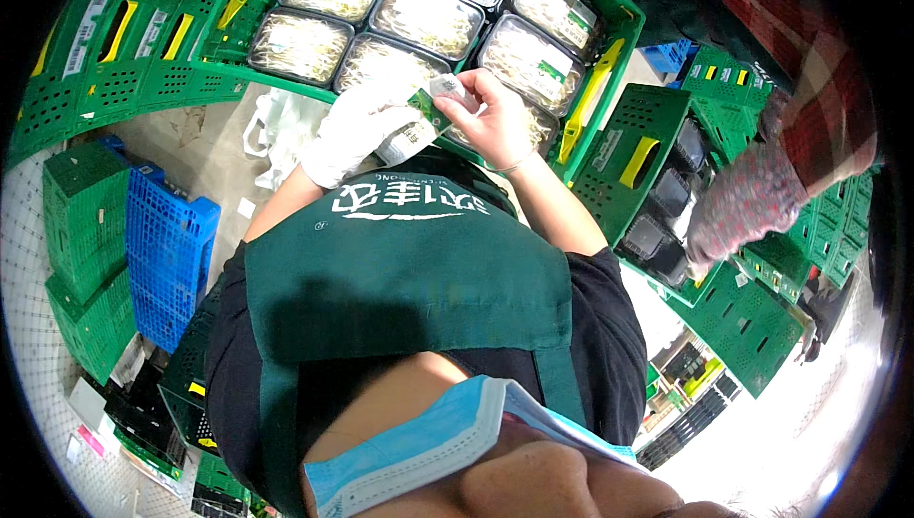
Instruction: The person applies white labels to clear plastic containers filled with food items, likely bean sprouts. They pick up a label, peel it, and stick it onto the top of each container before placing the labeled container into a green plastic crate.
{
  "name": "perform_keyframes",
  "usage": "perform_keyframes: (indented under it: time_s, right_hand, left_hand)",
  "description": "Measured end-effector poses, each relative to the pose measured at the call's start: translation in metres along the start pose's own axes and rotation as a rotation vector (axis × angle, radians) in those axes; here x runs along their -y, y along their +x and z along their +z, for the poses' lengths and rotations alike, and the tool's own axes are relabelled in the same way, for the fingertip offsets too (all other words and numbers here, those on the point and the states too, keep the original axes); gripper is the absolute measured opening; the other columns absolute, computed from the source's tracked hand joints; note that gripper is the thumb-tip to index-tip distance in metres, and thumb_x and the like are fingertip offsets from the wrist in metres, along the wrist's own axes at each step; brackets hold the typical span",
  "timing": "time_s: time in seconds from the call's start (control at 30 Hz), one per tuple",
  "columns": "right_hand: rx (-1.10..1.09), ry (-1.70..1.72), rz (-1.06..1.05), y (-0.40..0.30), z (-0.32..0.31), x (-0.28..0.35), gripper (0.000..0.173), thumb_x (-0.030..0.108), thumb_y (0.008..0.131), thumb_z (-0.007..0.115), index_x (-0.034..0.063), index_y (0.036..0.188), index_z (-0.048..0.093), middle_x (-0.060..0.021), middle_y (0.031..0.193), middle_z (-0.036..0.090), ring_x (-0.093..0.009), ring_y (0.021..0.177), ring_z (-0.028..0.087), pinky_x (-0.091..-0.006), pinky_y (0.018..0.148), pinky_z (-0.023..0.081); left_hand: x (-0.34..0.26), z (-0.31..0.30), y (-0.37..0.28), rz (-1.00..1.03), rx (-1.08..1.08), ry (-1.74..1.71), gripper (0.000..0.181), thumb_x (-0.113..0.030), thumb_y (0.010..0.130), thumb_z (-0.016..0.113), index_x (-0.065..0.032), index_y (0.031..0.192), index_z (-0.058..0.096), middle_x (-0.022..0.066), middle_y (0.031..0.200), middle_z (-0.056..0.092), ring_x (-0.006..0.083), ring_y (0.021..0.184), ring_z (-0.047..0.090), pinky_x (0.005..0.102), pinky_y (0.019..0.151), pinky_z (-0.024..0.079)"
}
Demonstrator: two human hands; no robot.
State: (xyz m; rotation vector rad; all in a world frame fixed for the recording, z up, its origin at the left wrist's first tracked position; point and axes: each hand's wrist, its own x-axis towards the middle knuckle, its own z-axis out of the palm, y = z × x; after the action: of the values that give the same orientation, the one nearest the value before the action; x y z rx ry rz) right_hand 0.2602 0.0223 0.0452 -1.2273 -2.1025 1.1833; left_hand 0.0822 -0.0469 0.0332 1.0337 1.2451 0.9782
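A bent strip of green and white labels [408, 141] lies between my two hands, just before the dark green apron. My left hand [357, 129], in a white glove, grips it from the left. With bare thumb and fingers, my right hand [500, 118] pinches its upper end. Directly beyond them is a green plastic crate [628, 18] holding several clear-lidded black trays of bean sprouts [427, 17]. Two trays at the right, one of them the tray of sprouts [532, 61], bear green and white labels. The nearest trays are partly hidden by my hands.
Green crates [136, 39] with yellow handles stand at the left, above a blue plastic pallet [170, 257]. White plastic bags [282, 129] lie beside my left hand. At the right, another person's gloved hand [742, 204] reaches to a crate of black trays [653, 232].
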Motion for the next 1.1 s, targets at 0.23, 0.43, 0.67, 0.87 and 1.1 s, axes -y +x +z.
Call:
perform_keyframes:
  time_s: [0.23,0.43,0.67,0.87,1.1]
  right_hand:
    - [-0.218,-0.336,0.167,0.009,-0.105,-0.057,0.029,0.022,0.07,0.064,0.0013,0.087,0.052,-0.0154,0.08,0.059,-0.026,0.072,0.058,-0.0323,0.064,0.047]
    - [0.183,-0.987,0.11,-0.042,-0.033,-0.149,0.016,0.012,0.075,0.047,0.0,0.085,0.047,-0.0191,0.082,0.055,-0.031,0.079,0.056,-0.0379,0.07,0.046]
    - [0.098,-0.445,0.212,-0.013,-0.04,-0.077,0.058,0.034,0.076,0.057,0.0041,0.121,0.035,-0.0201,0.095,0.057,-0.036,0.086,0.055,-0.0372,0.074,0.046]
    - [0.17,0.094,-0.195,0.021,0.043,0.031,0.024,0.011,0.069,0.063,0.0034,0.09,0.055,-0.0139,0.081,0.057,-0.028,0.075,0.056,-0.0324,0.068,0.045]
    - [0.401,0.155,-0.261,0.05,0.102,0.065,0.008,0.012,0.072,0.059,0.0071,0.078,0.057,-0.0115,0.073,0.059,-0.027,0.065,0.058,-0.0337,0.059,0.047]
  left_hand:
    - [-0.001,-0.027,-0.017,-0.065,0.066,0.231,0.021,-0.017,0.072,0.063,-0.0012,0.086,0.061,0.0066,0.077,0.06,0.0119,0.072,0.055,0.0246,0.063,0.044]
    - [0.018,-0.067,-0.028,-0.163,-0.178,0.025,0.016,-0.013,0.072,0.061,0.0014,0.08,0.063,0.0056,0.072,0.061,0.0079,0.066,0.055,0.021,0.06,0.043]
    - [0.021,-0.064,-0.031,-0.112,-0.173,-0.074,0.025,-0.009,0.077,0.057,0.0048,0.098,0.056,0.0063,0.086,0.06,0.0096,0.075,0.055,0.0212,0.067,0.045]
    - [0.022,-0.081,-0.042,-0.157,-0.11,0.097,0.027,-0.011,0.075,0.06,-0.001,0.099,0.056,0.006,0.088,0.059,0.0114,0.08,0.055,0.0236,0.07,0.045]
    - [0.012,-0.105,-0.06,-0.114,-0.2,0.168,0.023,-0.011,0.075,0.056,-0.0078,0.097,0.06,0.0094,0.096,0.058,0.0185,0.085,0.054,0.0292,0.07,0.043]
